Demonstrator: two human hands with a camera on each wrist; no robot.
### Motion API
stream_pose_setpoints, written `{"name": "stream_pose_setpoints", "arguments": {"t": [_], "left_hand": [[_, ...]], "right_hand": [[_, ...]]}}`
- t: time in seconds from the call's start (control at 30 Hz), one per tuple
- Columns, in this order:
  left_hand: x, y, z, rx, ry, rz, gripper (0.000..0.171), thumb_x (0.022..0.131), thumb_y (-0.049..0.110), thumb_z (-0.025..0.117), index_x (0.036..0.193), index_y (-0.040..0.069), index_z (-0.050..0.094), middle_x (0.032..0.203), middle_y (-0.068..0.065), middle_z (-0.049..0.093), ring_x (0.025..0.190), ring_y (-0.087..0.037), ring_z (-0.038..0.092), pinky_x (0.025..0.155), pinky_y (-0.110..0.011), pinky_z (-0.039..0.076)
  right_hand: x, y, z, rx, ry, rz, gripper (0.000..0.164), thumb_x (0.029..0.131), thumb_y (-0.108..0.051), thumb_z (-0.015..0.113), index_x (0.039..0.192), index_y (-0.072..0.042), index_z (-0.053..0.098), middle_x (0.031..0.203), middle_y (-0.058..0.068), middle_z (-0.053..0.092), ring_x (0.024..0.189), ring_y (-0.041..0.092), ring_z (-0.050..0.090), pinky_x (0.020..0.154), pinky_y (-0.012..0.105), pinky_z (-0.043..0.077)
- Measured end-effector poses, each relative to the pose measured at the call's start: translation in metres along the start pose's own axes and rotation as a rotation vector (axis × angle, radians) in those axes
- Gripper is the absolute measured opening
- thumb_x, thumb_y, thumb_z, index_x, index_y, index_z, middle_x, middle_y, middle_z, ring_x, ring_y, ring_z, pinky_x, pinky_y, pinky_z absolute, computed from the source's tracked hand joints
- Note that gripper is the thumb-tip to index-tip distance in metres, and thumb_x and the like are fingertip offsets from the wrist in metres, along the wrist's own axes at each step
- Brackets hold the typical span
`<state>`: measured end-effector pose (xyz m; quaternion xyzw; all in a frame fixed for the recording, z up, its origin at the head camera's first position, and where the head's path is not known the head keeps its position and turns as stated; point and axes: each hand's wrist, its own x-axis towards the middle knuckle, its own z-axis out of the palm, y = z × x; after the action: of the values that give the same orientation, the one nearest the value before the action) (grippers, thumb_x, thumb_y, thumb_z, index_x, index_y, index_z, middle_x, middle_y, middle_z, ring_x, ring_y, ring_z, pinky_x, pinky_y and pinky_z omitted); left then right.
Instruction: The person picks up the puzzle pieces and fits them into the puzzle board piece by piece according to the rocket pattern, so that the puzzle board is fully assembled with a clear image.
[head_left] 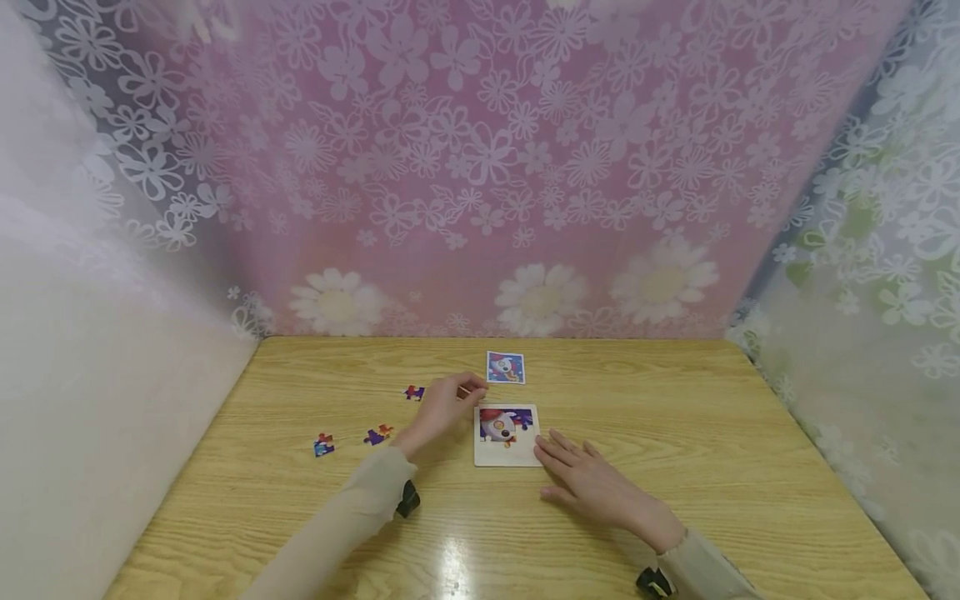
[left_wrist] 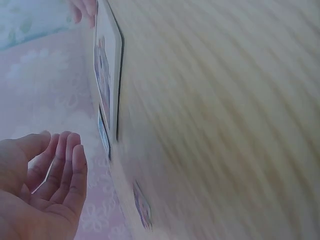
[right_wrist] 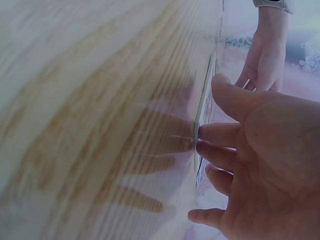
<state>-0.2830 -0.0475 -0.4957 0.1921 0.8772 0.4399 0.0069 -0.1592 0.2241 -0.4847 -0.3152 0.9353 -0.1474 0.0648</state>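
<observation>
A white square puzzle tray lies on the table, with joined jigsaw pieces forming part of a picture in its upper portion. The lower part of its base shows bare. Just off the tray's upper left corner hovers my left hand. In the left wrist view its fingers are loosely bent, thumb close to the index fingertip, and no piece shows between them. My right hand lies palm down at the tray's right side, its extended fingertips touching the edge.
A small picture card with a similar design lies behind the tray. Loose jigsaw pieces are spread to the left: one group beside my left forearm, another farther left, and one behind my left hand. A flowered curtain borders the wooden table's back edge.
</observation>
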Motion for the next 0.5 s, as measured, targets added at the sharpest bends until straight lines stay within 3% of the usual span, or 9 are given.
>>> {"name": "stream_pose_setpoints", "arguments": {"t": [0.17, 0.5], "left_hand": [[0.001, -0.019, -0.018, 0.035, 0.078, 0.032, 0.020, 0.103, 0.023, 0.063, 0.114, 0.010, 0.073, 0.102, -0.001, 0.073, 0.092, -0.018, 0.069, 0.082, -0.035, 0.058], [-0.007, -0.044, -0.065, 0.082, 0.105, -0.054, 0.023, 0.102, 0.015, 0.063, 0.120, 0.003, 0.071, 0.112, -0.011, 0.072, 0.101, -0.031, 0.069, 0.088, -0.046, 0.057]], "right_hand": [[0.000, 0.001, 0.001, 0.004, 0.002, -0.009, 0.062, 0.105, -0.037, 0.055, 0.153, 0.000, 0.041, 0.160, 0.018, 0.037, 0.149, 0.042, 0.028, 0.110, 0.074, 0.026], [0.000, 0.002, 0.001, 0.015, -0.014, -0.014, 0.062, 0.106, -0.037, 0.054, 0.153, 0.000, 0.040, 0.161, 0.018, 0.035, 0.150, 0.042, 0.026, 0.110, 0.074, 0.025]]}}
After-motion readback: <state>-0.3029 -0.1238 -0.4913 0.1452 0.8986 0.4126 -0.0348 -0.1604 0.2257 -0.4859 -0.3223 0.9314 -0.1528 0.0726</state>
